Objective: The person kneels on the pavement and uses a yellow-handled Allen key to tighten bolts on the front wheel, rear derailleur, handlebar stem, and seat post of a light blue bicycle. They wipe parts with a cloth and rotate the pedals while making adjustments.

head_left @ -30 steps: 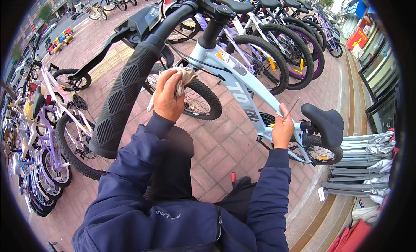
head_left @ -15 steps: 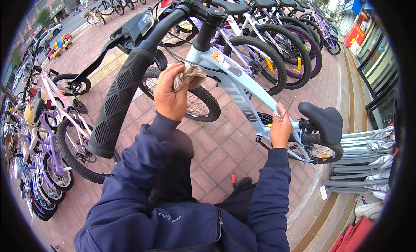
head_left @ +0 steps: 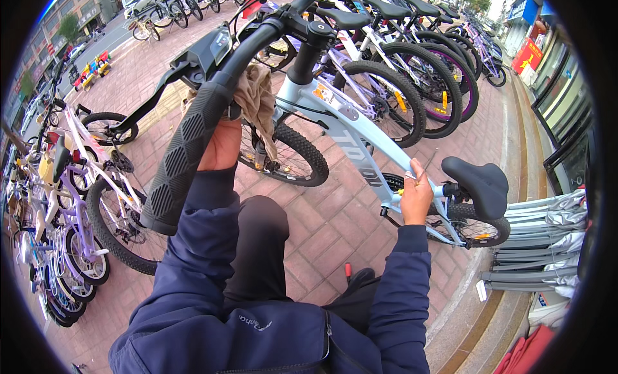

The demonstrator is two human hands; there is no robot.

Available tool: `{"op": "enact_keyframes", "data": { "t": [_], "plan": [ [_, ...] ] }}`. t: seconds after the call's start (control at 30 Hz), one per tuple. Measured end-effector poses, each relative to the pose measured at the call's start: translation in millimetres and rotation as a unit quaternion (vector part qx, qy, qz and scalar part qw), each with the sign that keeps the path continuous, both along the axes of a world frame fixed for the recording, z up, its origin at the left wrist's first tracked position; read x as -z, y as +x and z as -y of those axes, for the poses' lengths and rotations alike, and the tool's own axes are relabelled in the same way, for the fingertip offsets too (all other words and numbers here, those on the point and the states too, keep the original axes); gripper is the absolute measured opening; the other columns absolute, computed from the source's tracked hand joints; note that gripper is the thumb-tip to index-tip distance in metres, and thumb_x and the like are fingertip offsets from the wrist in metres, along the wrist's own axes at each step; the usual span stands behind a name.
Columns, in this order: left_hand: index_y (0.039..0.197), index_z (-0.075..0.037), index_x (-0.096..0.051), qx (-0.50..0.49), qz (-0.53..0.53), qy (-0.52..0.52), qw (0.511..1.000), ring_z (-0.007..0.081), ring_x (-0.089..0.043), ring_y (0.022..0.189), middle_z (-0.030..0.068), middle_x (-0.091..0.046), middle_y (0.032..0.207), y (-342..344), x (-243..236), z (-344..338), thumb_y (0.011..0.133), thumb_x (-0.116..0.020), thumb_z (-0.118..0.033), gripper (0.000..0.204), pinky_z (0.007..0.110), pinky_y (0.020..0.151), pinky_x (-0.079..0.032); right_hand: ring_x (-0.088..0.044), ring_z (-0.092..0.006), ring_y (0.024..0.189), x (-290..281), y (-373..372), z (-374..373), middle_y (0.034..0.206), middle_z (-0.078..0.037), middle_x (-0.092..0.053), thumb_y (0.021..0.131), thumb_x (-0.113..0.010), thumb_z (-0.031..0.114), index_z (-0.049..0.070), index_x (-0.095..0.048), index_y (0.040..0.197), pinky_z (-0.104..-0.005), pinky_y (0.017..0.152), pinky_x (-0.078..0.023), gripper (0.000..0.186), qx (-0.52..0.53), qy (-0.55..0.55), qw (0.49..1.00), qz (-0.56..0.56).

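Note:
A light blue bicycle (head_left: pixel 380 142) stands in front of me, its black handlebar grip (head_left: pixel 187 155) close on the left. My left hand (head_left: pixel 223 145) is behind the grip, under the bar. It holds a crumpled beige rag (head_left: pixel 259 100), which drapes beside the handlebar and hangs toward the front wheel. Most of the left fingers are hidden. The black brake lever (head_left: pixel 145 103) sticks out to the left. My right hand (head_left: pixel 417 197) is by the rear of the frame, just ahead of the black saddle (head_left: pixel 476 184). Its fingers are curled on a small, thin metal piece, too small to name.
Rows of parked bicycles stand beyond (head_left: pixel 412 84) and at the left (head_left: pixel 74 232). Grey and silver bundled poles (head_left: pixel 534 245) lie at the right by stone steps (head_left: pixel 479 322). A small red object (head_left: pixel 348 270) is on the brick paving near my shoe (head_left: pixel 360 279).
My left hand has moved left and down with the rag, from the open space beside the frame to behind the grip; the rag now hangs loosely. The right hand stays by the frame.

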State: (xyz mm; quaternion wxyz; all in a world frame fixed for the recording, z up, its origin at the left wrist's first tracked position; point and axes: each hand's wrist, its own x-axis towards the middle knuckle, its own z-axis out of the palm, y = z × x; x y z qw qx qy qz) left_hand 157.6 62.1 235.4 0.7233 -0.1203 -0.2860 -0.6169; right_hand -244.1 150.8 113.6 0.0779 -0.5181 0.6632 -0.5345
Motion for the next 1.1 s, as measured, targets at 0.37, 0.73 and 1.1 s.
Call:
{"op": "enact_keyframes", "data": {
  "t": [0.37,0.73,1.1],
  "plan": [
    [0.126,0.008,-0.058,-0.065,0.037,-0.012,0.997,0.0374,-0.066,0.114,0.0244,-0.067,0.122,26,-35,-48,0.093,-0.055,-0.011,0.039,0.053,0.105,-0.051,-0.062,-0.0292,0.124,0,1,0,0.135,-0.016,-0.064,0.096,-0.056,0.006,-0.001,-0.061,0.132,-0.0363,0.106,-0.044,0.038,-0.009,-0.008,1.0,0.008],
    [0.117,0.003,-0.064,-0.17,0.291,-0.111,0.935,0.0263,-0.063,0.115,0.0189,-0.064,0.124,-20,-14,-110,0.082,-0.066,0.005,0.035,0.039,0.103,-0.047,-0.063,-0.0243,0.12,11,14,-16,0.137,-0.016,-0.063,0.097,-0.06,0.011,-0.002,-0.056,0.139,-0.0318,0.103,-0.046,0.044,-0.001,-0.025,1.0,-0.012],
    [0.129,0.001,-0.059,-0.281,0.282,-0.06,0.915,0.0205,-0.063,0.117,0.0136,-0.065,0.127,-41,-56,-90,0.09,-0.06,0.007,0.039,0.036,0.101,-0.051,-0.045,-0.0052,0.048,-61,26,-108,0.107,-0.017,-0.072,0.107,-0.052,0.027,-0.001,-0.058,0.125,-0.0189,0.039,-0.029,0.034,-0.019,-0.166,0.918,0.361]
  ]
}}
